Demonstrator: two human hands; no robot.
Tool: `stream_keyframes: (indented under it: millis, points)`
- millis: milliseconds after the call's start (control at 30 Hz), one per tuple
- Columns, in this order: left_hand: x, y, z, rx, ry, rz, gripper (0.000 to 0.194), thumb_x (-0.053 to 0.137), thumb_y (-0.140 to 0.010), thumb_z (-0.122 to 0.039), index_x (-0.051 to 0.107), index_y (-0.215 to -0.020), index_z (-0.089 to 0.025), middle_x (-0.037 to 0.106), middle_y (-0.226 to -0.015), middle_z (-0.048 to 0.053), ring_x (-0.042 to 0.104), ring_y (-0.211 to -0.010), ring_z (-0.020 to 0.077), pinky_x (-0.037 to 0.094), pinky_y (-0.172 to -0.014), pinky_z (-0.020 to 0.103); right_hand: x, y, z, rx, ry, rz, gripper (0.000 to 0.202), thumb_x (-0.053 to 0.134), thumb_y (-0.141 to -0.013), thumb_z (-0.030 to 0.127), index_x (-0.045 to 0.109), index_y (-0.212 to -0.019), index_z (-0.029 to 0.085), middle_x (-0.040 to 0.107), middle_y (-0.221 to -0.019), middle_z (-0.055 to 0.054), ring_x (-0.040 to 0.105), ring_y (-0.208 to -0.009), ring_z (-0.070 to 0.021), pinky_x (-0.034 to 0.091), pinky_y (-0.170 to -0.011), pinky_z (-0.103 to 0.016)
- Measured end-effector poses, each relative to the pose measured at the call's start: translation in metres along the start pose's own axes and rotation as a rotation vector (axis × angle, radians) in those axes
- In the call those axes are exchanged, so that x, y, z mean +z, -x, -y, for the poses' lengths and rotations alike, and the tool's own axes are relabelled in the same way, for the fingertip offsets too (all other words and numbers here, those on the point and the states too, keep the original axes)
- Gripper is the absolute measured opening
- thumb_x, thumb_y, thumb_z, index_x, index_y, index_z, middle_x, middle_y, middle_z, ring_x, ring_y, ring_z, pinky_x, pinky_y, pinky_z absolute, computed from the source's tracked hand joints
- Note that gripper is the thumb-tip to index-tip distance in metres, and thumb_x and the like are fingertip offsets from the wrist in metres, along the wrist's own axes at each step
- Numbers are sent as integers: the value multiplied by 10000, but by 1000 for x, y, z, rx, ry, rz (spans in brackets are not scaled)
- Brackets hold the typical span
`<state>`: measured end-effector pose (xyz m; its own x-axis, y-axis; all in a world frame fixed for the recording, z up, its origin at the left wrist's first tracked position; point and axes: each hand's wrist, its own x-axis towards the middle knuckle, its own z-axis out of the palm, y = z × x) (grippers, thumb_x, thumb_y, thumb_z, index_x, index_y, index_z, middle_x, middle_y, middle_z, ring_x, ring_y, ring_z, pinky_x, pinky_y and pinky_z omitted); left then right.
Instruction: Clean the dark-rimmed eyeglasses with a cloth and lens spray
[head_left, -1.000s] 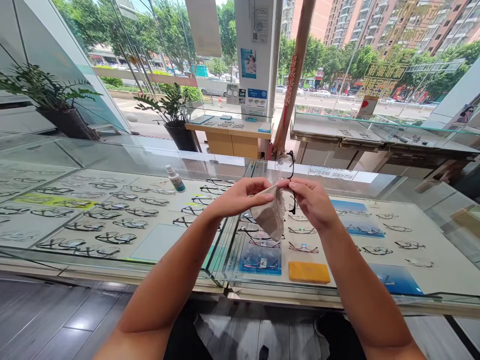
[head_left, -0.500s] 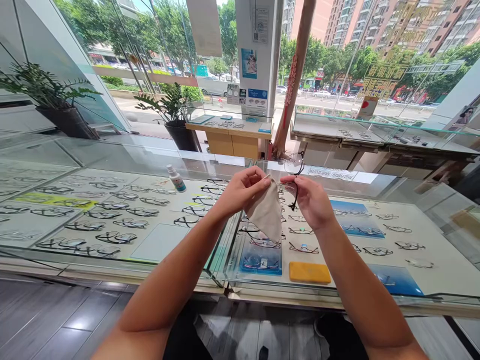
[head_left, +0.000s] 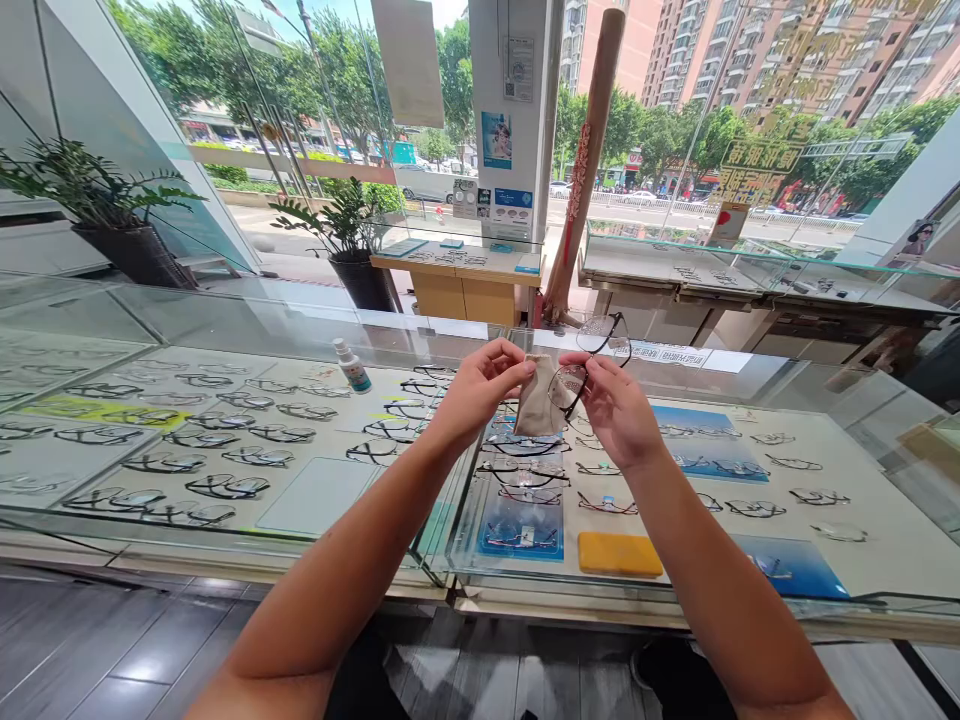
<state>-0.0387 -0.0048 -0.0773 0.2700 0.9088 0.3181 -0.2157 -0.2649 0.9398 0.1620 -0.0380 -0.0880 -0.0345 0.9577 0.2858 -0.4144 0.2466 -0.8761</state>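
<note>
Pinched in my left hand [head_left: 491,385] is a beige cleaning cloth [head_left: 537,402], which hangs down from the fingertips. My right hand [head_left: 616,405] grips a pair of dark-framed eyeglasses [head_left: 576,392] near the middle of the frame. One lens points up and away, the other down toward the cloth. The cloth hangs right beside the lower lens; whether they touch I cannot tell. Both hands are raised above a glass display case [head_left: 517,335]. A small white spray bottle [head_left: 352,366] with a teal label stands to the left of my left hand.
Rows of eyeglasses [head_left: 229,485] lie inside the display case on both sides. A yellow glasses case [head_left: 619,553] sits near its front edge. Beyond are potted plants [head_left: 352,240], a low wooden cabinet [head_left: 465,290], a slanted wooden post [head_left: 589,160] and large windows.
The eyeglasses have turned in my right hand, so both lenses now show and one has come down beside the cloth. The cloth is more bunched and hangs shorter.
</note>
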Motion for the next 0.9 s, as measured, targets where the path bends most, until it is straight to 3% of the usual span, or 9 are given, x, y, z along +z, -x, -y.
stream_keyframes:
  millis: [233, 367, 467, 533, 633, 733, 900]
  points:
    - [4, 2, 6, 10, -8, 79, 444, 923, -841, -524, 612, -895, -211, 611, -743, -38, 528, -669, 105, 440, -641, 244, -4, -4, -8, -11, 44, -15, 279, 864, -858, 516, 878, -1006, 281, 825, -1124, -38, 682, -999, -217, 555, -917, -366]
    - [3, 0, 9, 61, -17, 44, 470, 920, -859, -563, 605, -912, -217, 597, -697, -53, 487, -619, 98, 383, -600, 240, -5, -6, -14, -22, 18, -30, 257, 895, -840, 508, 890, -992, 301, 831, -1191, -23, 690, -1064, -218, 554, -930, -346]
    - [4, 0, 9, 76, 5, 36, 483, 927, -863, -575, 608, -932, -219, 643, -718, -46, 534, -636, 106, 415, -616, 240, -5, -7, -18, -32, -13, -28, 255, 918, -829, 510, 899, -990, 314, 834, -1249, -10, 694, -1150, -218, 551, -983, -328]
    - [5, 1, 9, 92, 25, 63, 475, 932, -870, -561, 615, -930, -214, 722, -799, -13, 622, -713, 124, 485, -686, 255, -5, -8, -20, -33, -31, -27, 268, 926, -825, 517, 896, -998, 315, 835, -1258, -5, 697, -1164, -214, 552, -1005, -325]
    - [9, 3, 10, 134, 19, 105, 443, 930, -889, -523, 623, -918, -205, 830, -1050, 81, 752, -979, 198, 579, -891, 332, -5, -9, -20, -19, -37, -31, 290, 927, -819, 525, 879, -1010, 312, 834, -1245, -4, 707, -1117, -215, 570, -996, -343]
    - [13, 6, 11, 160, -19, 115, 413, 908, -918, -507, 631, -935, -200, 828, -1260, 153, 770, -1148, 253, 595, -992, 395, -5, -9, -19, -4, -18, -28, 300, 911, -825, 543, 857, -1003, 309, 829, -1234, -15, 710, -1109, -224, 583, -981, -359]
    - [13, 7, 15, 177, -33, 127, 387, 875, -953, -497, 625, -940, -202, 815, -1302, 169, 760, -1222, 271, 587, -1055, 435, -6, -10, -22, -7, -42, -25, 302, 924, -811, 548, 855, -988, 312, 823, -1276, -9, 710, -1114, -218, 588, -991, -359]
